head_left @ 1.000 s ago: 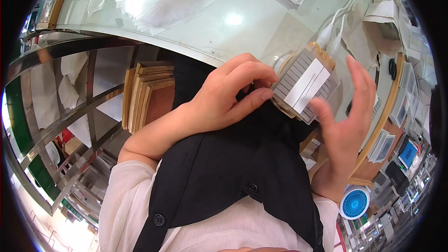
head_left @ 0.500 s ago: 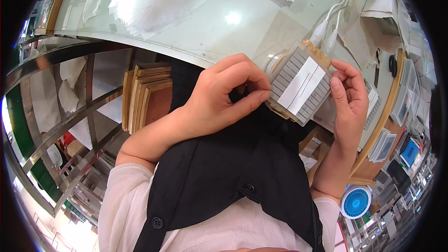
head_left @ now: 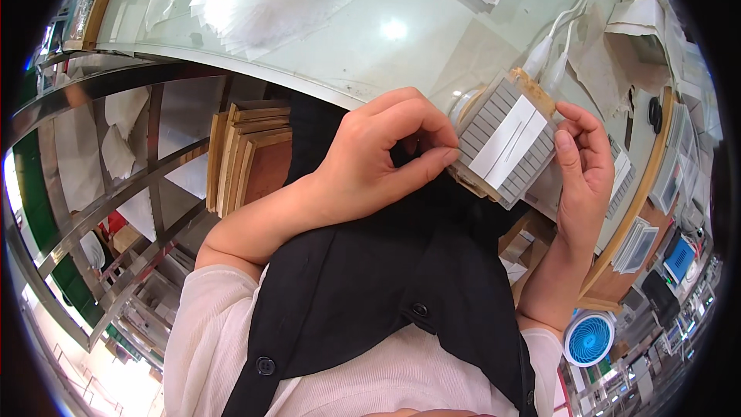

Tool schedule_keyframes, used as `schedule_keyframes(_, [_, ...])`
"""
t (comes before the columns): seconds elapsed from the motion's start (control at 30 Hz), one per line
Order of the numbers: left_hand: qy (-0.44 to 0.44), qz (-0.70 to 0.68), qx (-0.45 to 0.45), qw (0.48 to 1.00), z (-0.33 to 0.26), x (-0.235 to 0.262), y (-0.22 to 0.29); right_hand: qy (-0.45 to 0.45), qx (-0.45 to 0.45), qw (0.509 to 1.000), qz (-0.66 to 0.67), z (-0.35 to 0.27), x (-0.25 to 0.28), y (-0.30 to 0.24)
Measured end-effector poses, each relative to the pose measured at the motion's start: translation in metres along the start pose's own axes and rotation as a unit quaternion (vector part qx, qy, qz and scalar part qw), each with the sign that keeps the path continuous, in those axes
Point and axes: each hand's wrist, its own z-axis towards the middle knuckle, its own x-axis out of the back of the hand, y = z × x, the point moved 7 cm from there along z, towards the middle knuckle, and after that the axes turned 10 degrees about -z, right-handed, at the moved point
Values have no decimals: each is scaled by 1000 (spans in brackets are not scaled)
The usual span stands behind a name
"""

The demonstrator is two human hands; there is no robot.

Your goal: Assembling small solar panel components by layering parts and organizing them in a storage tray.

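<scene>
Holding a grey ribbed block (head_left: 505, 143) above the tabletop (head_left: 324, 38) edge, the left hand (head_left: 378, 162) pinches its near corner while the right hand (head_left: 583, 174) clasps the far side, steadying its white strip upward.

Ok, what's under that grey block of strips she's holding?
A thin brown backing board shows along the lower edge of the grey strip block, gripped by the left hand and right hand. The rest of the underside is hidden.
</scene>
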Motion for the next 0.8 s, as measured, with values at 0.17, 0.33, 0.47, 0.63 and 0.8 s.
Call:
schedule_keyframes(0.17, [-5, -6, -1, 1000, 0, 0, -1, -6, 2, 1000, -2, 0, -1, 3])
schedule_keyframes(0.33, [-4, -12, -1, 1000, 0, 0, -1, -6, 0, 1000, 10, 0, -1, 3])
schedule_keyframes(0.47, [-8, -3, -9, 1000, 0, 0, 0, -11, -1, 1000, 15, 0, -1, 3])
schedule_keyframes(0.63, [-8, -3, -9, 1000, 0, 0, 0, -15, 5, 1000, 12, 0, -1, 3])
schedule_keyframes(0.8, [1, 3, -33, 999, 1, 0, 3, -12, -2, 1000, 19, -1, -1, 4])
